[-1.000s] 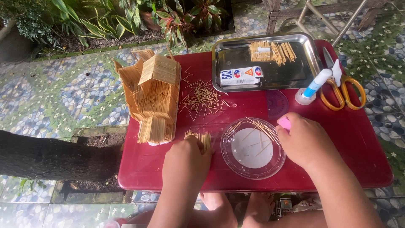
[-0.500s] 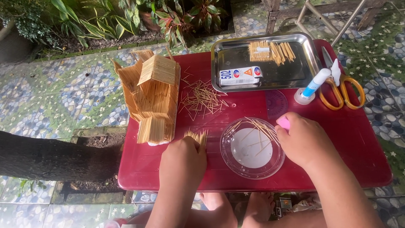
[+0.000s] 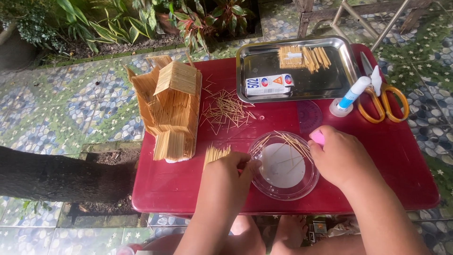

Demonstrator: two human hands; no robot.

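Almost nothing has moved in the last second. The red desk (image 3: 179, 189) has all the same things on it, in the same spots. The toothpick house (image 3: 172, 111) stands where it stood, at the left side. Only the left hand (image 3: 225, 177) has shifted a tiny bit, toward the clear round dish (image 3: 283, 166). So the work looks like it is in a slow, careful part, lining up small sticks.

The steel tray (image 3: 339, 80) at the back holds a glue box (image 3: 270, 85) and flat toothpick panels (image 3: 302, 56). Beside it lie yellow-handled scissors (image 3: 382, 97) and a glue bottle (image 3: 349, 97). Loose toothpicks (image 3: 226, 109) are scattered near the house.

The left hand's grip is curled and pressed together on a small bundle of toothpicks (image 3: 216, 153). The bundle sticks up from the fingers, between the house and the dish. The fingertips touch the dish rim.

The right hand (image 3: 342, 160) rests at the dish's right edge. Its grip is closed around something small and pink (image 3: 317, 137). I cannot tell what the pink thing is. A few toothpicks lie across the dish.
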